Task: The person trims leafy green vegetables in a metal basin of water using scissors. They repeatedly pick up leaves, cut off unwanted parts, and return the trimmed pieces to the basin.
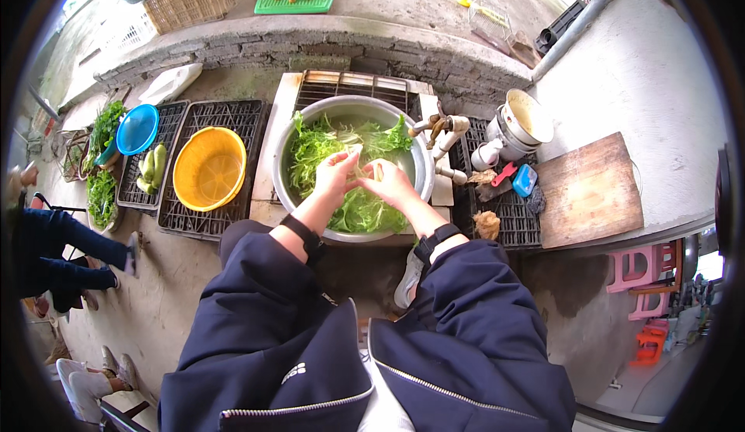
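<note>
Leafy greens [372, 213] lie in water inside a large round metal basin [280, 158] in front of me. Above the basin's middle, my left hand [334, 174] pinches the pale stem end of a leafy green [355, 153]. My right hand [387, 180] is close beside it, fingers closed on pale stems of the greens. The two hands almost touch, and the fingers hide part of what they hold. A brass tap [433, 124] on white pipes stands at the basin's right rim.
Left of the basin, a yellow plastic basin [209, 169], a blue bowl [138, 130] and pale green gourds [152, 168] rest on black crates. At right are stacked buckets [515, 126], a red-handled brush [504, 174] and a wooden board [591, 190]. Seated people's legs [81, 251] show at far left.
</note>
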### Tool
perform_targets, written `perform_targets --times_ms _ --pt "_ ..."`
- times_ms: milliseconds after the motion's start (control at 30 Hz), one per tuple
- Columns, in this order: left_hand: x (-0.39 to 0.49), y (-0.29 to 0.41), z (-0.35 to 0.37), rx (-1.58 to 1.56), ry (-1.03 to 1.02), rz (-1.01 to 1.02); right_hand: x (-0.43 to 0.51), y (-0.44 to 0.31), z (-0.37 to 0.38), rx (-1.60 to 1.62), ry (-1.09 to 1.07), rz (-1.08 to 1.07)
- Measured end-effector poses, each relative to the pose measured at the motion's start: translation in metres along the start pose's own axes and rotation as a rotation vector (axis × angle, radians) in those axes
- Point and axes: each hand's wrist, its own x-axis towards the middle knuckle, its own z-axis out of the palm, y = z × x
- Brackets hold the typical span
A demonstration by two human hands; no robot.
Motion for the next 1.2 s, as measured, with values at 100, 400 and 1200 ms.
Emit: perform_targets --times_ms 100,400,1200 --pt "0.024 -0.024 0.004 0.08 0.017 -0.062 0.012 0.02 0.0 -0.255 -0.076 0.079" --pt "0.064 -0.074 -0.008 0.646 -0.192 -0.678 0.026 0.08 0.032 -0.58 -0.443 0.344" --pt "-0.013 0.024 -0.016 0.327 -0.333 0.055 0.006 -0.015 -0.034 0.269 -0.051 0.184"
